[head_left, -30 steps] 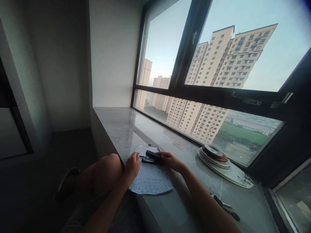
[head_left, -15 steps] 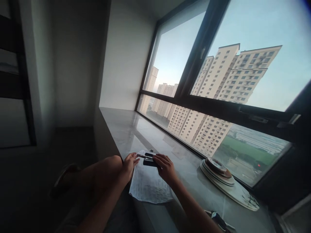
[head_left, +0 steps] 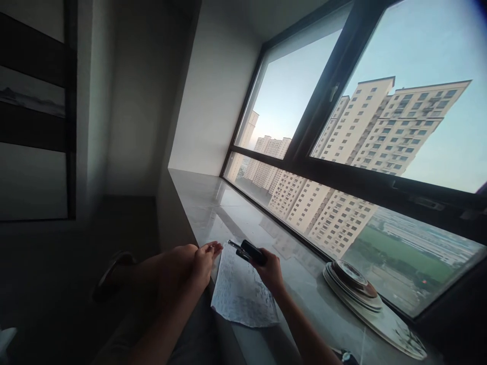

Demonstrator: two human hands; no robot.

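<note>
My right hand (head_left: 269, 268) is wrapped around a black stapler (head_left: 253, 252), held just above the sheet. The stapler's parts are spread apart, and a thin metal strip points left toward my other hand. My left hand (head_left: 205, 258) is a short gap to the left of the stapler's tip. Its fingers are drawn together with the palm turned partly up; anything between them is too small to name. Beneath both hands, a crumpled sheet of handwritten paper (head_left: 243, 301) lies on the stone windowsill (head_left: 198, 195).
A stack of plates (head_left: 355, 286), the bottom one long and oval, stands on the sill at the right by the window (head_left: 300, 157). A dark and metallic object (head_left: 347, 358) is partly seen beyond my right forearm. My bent knee is against the sill's left edge.
My left hand has drawn back from the stapler's metal strip. The stapler has turned in my right hand, its black body now uppermost. The whole view has shifted a little left.
</note>
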